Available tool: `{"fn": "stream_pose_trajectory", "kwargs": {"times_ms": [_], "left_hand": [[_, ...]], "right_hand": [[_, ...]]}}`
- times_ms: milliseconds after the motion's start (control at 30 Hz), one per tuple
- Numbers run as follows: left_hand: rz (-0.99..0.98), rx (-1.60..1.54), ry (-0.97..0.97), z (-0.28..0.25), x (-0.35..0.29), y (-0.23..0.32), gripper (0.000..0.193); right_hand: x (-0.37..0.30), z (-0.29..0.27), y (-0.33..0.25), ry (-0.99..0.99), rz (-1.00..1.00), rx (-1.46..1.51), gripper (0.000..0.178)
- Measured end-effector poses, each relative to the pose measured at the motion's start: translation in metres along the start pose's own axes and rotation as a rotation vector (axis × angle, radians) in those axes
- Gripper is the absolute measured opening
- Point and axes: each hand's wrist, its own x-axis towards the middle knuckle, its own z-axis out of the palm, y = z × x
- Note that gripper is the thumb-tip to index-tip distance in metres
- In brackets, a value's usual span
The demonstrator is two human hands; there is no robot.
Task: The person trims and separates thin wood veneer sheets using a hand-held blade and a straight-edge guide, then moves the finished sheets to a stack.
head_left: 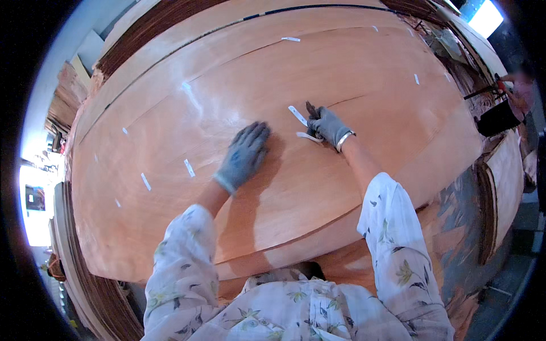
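Observation:
A wide, pinkish-tan sheet of wood veneer [364,159] spreads out in front of me. Over its middle, my left hand [244,152], in a grey glove, is open with the fingers stretched out; a shadow falls to its right. My right hand [329,126], also gloved, is closed around a small dark tool [310,109] whose exact kind I cannot make out. A loose white tape strip [307,137] pokes out beside that hand's fingers. Just ahead of it, another strip of white tape [297,115] lies across the veneer near a dark split line.
More short white tape pieces [189,167] dot the sheet. A long thin dark-and-pale rod [253,17] runs along the far side. Stacked veneer [94,284] stands at the left, with further sheets [503,187] at the right. Another person [515,102] is at the far right.

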Motion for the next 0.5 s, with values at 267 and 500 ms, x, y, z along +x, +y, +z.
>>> {"fn": "stream_pose_trajectory", "kwargs": {"times_ms": [267, 500], "left_hand": [[-0.034, 0.000, -0.080, 0.063, 0.027, -0.015, 0.048], [-0.049, -0.001, -0.152, 0.048, 0.039, -0.008, 0.047]], "right_hand": [[-0.014, 0.035, -0.028, -0.144, 0.011, -0.085, 0.025], [-0.043, 0.021, -0.027, -0.190, 0.059, -0.095, 0.038]]}}
